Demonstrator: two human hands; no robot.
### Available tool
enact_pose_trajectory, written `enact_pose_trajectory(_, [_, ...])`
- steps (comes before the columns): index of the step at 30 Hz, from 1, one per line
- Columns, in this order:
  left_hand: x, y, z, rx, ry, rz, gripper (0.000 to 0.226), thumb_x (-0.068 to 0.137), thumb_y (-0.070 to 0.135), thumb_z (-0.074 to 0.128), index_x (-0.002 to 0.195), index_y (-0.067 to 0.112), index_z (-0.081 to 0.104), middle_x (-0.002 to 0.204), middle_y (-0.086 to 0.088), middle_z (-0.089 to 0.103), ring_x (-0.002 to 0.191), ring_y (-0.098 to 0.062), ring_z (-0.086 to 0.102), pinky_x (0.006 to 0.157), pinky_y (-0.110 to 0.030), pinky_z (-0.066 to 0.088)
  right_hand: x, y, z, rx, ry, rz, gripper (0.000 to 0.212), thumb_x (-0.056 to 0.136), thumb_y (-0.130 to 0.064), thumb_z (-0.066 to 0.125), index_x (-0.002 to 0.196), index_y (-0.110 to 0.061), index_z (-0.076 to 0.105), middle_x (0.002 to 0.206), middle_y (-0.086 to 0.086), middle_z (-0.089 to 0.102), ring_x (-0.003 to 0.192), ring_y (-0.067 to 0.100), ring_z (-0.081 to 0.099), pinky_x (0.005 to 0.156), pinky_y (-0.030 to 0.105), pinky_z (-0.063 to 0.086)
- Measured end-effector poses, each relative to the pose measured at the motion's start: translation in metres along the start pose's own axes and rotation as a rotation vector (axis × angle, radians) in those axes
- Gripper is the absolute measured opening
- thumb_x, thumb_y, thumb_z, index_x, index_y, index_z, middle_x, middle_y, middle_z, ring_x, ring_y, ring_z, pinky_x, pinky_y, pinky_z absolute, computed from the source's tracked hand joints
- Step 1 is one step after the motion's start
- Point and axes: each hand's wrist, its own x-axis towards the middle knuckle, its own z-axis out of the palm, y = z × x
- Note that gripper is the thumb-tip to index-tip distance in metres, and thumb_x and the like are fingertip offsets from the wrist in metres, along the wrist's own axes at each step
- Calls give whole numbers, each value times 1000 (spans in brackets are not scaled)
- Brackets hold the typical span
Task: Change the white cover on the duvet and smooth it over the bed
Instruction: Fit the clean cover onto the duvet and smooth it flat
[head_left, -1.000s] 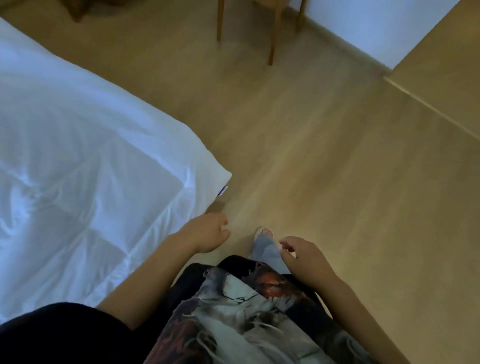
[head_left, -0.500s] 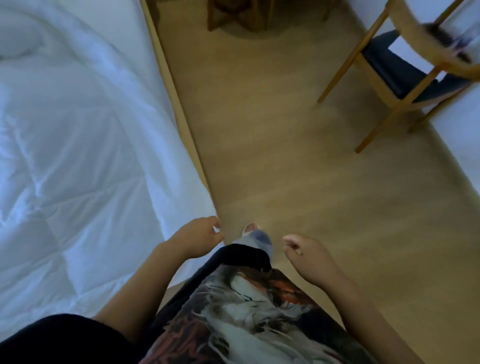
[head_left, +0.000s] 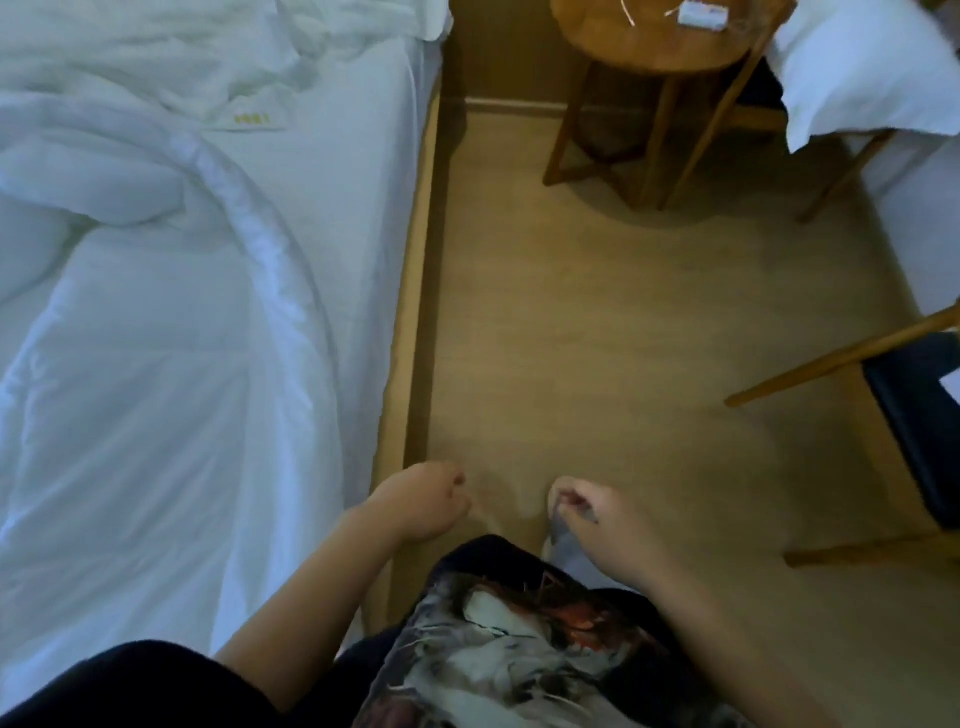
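A white quilted duvet (head_left: 156, 389) lies rumpled across the bed on my left, its rolled edge curving toward the bed's side. Farther up the bed sits a crumpled white cover (head_left: 182, 57) with a small yellow-printed label. My left hand (head_left: 421, 501) hangs loosely curled over the bed's wooden side rail (head_left: 415, 312), holding nothing and apart from the duvet. My right hand (head_left: 597, 525) is also curled and empty, over the floor in front of my body.
A wood floor aisle (head_left: 623, 338) runs between the bed and the furniture. A round wooden table (head_left: 660, 36) stands ahead. A wooden chair with a dark seat (head_left: 914, 415) is at the right, and white linen (head_left: 857, 67) lies on another chair at the top right.
I have moved from the bed's corner into the aisle along its side. The table and chairs have come closer. Both hands stay low, curled and empty.
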Motion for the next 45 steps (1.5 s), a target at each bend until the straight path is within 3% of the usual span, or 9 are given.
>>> enact_pose_trajectory(7, [98, 44, -86, -238, 160, -200, 41, 95, 41, 48, 129, 19, 49, 118, 0, 61, 100, -14, 57, 80, -24, 44, 159, -20, -142, -195, -174, -174, 29, 97, -29, 45, 122, -22, 58, 108, -3, 65, 93, 16, 62, 83, 35, 52])
enact_pose_trajectory(10, [123, 56, -126, -396, 216, -248, 43, 94, 41, 49, 130, 18, 49, 118, 0, 60, 99, -13, 56, 79, -23, 43, 222, -59, -180, -281, -250, -278, 30, 97, -29, 46, 123, -20, 58, 114, -3, 63, 97, 13, 59, 82, 27, 49])
enact_pose_trajectory(14, [153, 30, -172, -521, 290, -341, 32, 93, 40, 49, 116, 18, 55, 110, 3, 62, 93, -12, 57, 77, -24, 46, 309, -115, -202, -343, -330, -389, 28, 96, -27, 48, 121, -18, 59, 114, 0, 63, 101, 15, 58, 83, 28, 48])
enact_pose_trajectory(25, [253, -99, -365, -591, 356, -507, 41, 95, 39, 47, 129, 16, 49, 124, -4, 59, 110, -21, 56, 93, -32, 45, 524, -318, -208, -421, -480, -549, 26, 95, -25, 50, 117, -17, 61, 101, -4, 60, 98, 16, 58, 76, 26, 44])
enact_pose_trajectory(33, [332, -193, -484, -705, 436, -605, 43, 95, 41, 46, 130, 16, 48, 127, -6, 58, 112, -23, 54, 89, -31, 41, 658, -450, -193, -513, -599, -640, 31, 95, -25, 48, 121, -15, 59, 119, 1, 62, 106, 16, 56, 89, 26, 43])
enact_pose_trajectory(38, [401, -276, -561, -870, 498, -758, 42, 95, 41, 47, 130, 17, 48, 129, -5, 56, 115, -23, 52, 90, -31, 41, 768, -531, -174, -597, -710, -720, 28, 93, -23, 50, 117, -15, 61, 114, 1, 65, 101, 15, 58, 88, 24, 43])
enact_pose_trajectory(45, [484, -374, -633, -1103, 575, -936, 41, 94, 34, 49, 129, 14, 49, 128, -8, 56, 115, -23, 52, 87, -30, 40, 898, -629, -123, -646, -833, -808, 25, 93, -19, 47, 112, -12, 62, 103, 3, 65, 94, 19, 59, 84, 32, 46])
